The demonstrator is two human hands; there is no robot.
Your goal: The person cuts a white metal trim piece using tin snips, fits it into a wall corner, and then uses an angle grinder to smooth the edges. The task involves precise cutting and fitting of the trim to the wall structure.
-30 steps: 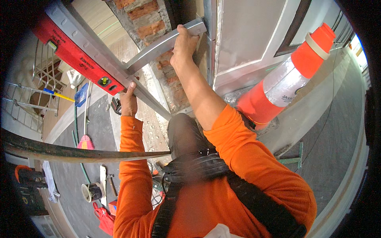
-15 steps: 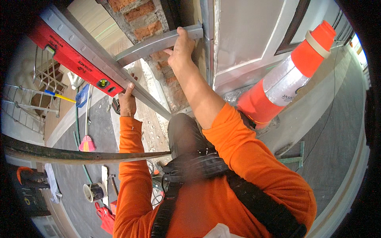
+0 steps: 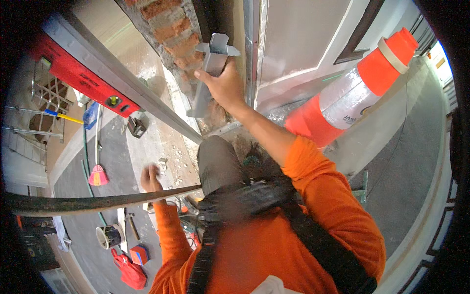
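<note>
Right hand [image 3: 226,89] pinching flare-ended grey metal channel [image 3: 214,61] at palm's left, long axis pointing forward; left hand [image 3: 151,178] farther, grip unclear.

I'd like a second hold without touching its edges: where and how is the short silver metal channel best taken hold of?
Likely the plain shaft of the short silver metal channel, below the right grip, coming from the left: that stretch is bare, while flat tabs splay out at the upper end.
</note>
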